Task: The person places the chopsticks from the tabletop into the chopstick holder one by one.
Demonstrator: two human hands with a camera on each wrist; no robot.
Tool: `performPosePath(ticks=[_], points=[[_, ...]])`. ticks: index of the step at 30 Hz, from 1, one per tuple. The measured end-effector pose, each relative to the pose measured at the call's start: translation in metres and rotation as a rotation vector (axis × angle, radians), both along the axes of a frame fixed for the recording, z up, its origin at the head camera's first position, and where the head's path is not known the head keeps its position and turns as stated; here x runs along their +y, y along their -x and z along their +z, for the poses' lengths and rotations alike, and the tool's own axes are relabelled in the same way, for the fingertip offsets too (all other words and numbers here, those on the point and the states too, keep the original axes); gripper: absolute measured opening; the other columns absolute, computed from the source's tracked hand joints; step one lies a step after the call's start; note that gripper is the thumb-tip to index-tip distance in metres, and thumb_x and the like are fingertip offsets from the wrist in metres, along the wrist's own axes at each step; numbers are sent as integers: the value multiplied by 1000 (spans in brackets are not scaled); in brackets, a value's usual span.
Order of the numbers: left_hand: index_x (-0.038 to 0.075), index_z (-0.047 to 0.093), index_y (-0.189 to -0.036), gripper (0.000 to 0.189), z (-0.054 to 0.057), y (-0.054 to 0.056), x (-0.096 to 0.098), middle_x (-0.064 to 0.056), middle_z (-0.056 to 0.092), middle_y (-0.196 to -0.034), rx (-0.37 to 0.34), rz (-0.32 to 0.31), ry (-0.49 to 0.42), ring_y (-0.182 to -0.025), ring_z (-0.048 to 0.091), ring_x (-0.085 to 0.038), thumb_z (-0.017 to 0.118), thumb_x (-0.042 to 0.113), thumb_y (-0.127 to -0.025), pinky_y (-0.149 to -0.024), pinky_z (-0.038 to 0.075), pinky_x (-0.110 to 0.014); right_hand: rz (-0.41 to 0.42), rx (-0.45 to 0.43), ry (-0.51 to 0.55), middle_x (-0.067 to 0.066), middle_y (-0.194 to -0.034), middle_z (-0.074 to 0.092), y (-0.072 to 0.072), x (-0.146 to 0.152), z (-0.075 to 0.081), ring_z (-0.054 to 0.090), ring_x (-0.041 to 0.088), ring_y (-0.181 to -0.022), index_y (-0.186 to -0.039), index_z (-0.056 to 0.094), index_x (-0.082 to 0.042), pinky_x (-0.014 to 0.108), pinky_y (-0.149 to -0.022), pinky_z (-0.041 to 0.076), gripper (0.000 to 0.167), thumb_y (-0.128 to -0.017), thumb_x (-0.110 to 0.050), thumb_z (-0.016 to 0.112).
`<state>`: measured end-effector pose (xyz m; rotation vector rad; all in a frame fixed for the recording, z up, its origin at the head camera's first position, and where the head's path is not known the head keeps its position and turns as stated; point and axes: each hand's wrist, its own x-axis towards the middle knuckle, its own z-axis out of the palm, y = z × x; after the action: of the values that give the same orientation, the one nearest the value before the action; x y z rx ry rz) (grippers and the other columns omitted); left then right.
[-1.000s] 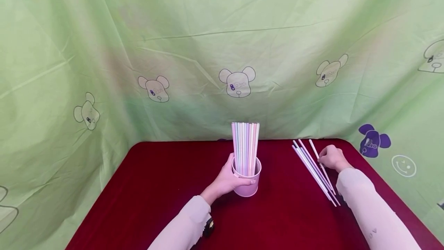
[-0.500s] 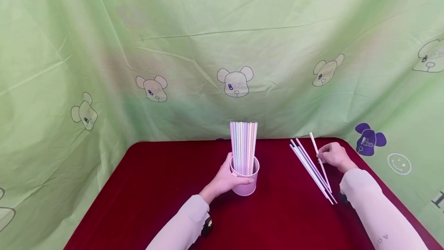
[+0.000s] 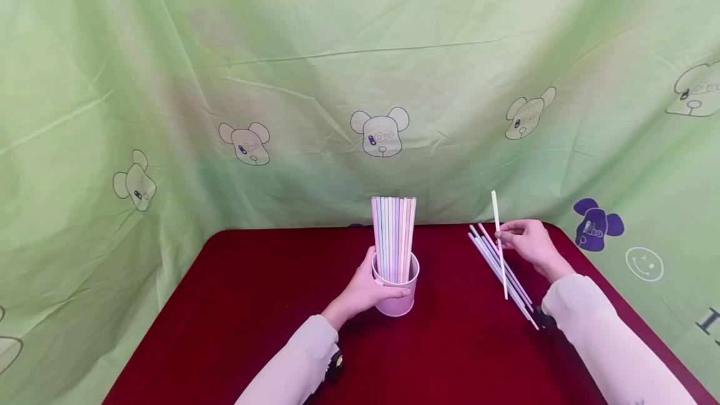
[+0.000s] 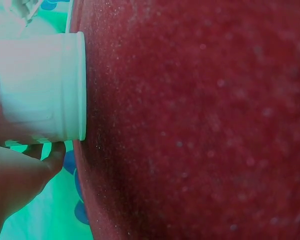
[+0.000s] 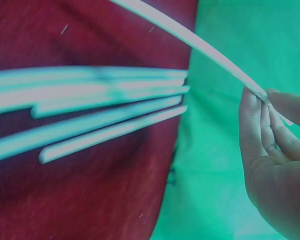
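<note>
We see the right hand (image 3: 527, 242) pinch one pale straw (image 3: 502, 261) a bit above its middle, fingertips and thumb closed on it. That straw points almost from twelve to six o'clock. The cup (image 3: 397, 306) is between eight and nine o'clock from this pinch, well apart. We see the left hand (image 3: 364, 294) nearer: it curls round the cup, where many straws (image 3: 394, 236) stand. The loose straws (image 5: 90, 95) lie from eleven to five o'clock, just beside the right hand.

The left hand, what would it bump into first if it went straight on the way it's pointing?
The cup, which the left hand is touching and holding. Past that, the cloth looks next, though depth is hard to judge.
</note>
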<state>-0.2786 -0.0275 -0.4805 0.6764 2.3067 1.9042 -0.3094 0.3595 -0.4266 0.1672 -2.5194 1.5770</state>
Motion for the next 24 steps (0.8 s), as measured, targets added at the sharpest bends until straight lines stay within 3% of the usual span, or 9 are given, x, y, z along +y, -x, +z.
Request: performPosePath(ticks=[9, 16, 24], points=[[23, 41, -142, 92, 0, 0, 0, 4, 61, -128, 7, -5, -3, -116, 60, -14, 96, 20, -68, -105, 45, -38, -10, 69, 54, 6, -90, 75, -7, -35, 30, 71, 4, -75, -118, 58, 22, 22, -73, 60, 31, -98, -1, 64], [23, 41, -142, 92, -1, 1, 0, 4, 61, -129, -3, -7, -13, -116, 60, -14, 95, 19, -69, -104, 45, -39, -49, 143, 129, -6, -84, 74, -12, -63, 50, 71, 2, -74, -120, 60, 18, 21, -71, 59, 34, -96, -5, 70], [23, 41, -142, 91, 1, -2, 0, 4, 61, -129, -2, -11, -19, -116, 60, -14, 95, 19, -69, -104, 46, -38, -31, 224, 161, -2, -85, 75, -16, -91, 69, 72, 3, -73, -118, 63, 17, 21, -69, 59, 33, -95, -5, 72]])
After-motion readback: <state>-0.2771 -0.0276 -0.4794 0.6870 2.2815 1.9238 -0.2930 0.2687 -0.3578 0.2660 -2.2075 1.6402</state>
